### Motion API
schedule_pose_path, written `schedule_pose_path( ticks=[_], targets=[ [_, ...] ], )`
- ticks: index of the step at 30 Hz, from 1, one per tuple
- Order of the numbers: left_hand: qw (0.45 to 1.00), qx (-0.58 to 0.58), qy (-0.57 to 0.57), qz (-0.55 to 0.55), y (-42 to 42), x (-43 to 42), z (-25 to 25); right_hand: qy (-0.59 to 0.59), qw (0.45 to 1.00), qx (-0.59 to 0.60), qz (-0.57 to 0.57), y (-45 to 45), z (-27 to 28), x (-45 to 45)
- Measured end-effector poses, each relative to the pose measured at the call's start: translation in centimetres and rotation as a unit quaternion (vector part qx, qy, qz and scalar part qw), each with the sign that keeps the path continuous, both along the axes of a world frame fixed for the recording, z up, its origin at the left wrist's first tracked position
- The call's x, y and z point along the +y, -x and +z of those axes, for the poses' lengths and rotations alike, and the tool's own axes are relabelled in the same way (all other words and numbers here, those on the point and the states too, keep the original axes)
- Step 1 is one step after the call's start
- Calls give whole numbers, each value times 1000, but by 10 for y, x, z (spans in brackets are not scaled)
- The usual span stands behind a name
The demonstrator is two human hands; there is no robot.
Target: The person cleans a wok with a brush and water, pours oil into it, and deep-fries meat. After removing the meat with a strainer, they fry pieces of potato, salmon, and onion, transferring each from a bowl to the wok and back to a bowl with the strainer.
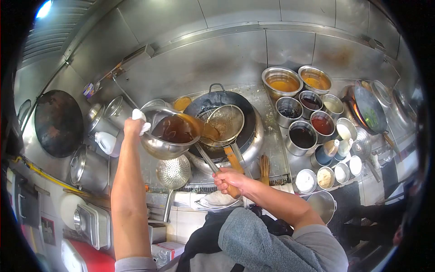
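Remotely, I see the left hand (pixel 134 125) gripping a steel basin (pixel 156 149) through white cloth (pixel 141 120) at its ten-o'clock rim, brown liquid (pixel 171 130) pouring. The right hand (pixel 232 181) clenches a wood-ended handle (pixel 207 157); from there, the basin sits at ten o'clock, strainer (pixel 232 117) and wok (pixel 218 98) at twelve. I judge the basin stiff, heavy, likely slick: best held by its rim.

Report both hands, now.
Left hand: closed, holding the tilted metal bowl with a white cloth.
Right hand: closed around a wooden-ended metal handle.
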State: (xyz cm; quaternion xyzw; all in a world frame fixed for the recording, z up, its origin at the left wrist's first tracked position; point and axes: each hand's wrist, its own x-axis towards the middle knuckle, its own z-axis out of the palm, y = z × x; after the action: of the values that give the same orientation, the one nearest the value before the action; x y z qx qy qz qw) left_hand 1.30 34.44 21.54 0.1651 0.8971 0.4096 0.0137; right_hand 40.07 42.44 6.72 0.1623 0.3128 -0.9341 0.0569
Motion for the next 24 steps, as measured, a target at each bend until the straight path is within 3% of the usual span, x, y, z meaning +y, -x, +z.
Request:
schedule_pose_path(
  ticks=[5,11,12,24],
  targets=[
    [999,35,29,0,11,20,5,33,999,16,8,4,-9,1],
    [988,98,114,21,-40,47,42,47,999,17,-6,7,-8,3],
    [987,117,111,0,-15,50,33,49,999,17,-7,7,-11,4],
    [982,112,152,1,-36,76,40,61,997,35,-24,9,-21,9]
  ],
)
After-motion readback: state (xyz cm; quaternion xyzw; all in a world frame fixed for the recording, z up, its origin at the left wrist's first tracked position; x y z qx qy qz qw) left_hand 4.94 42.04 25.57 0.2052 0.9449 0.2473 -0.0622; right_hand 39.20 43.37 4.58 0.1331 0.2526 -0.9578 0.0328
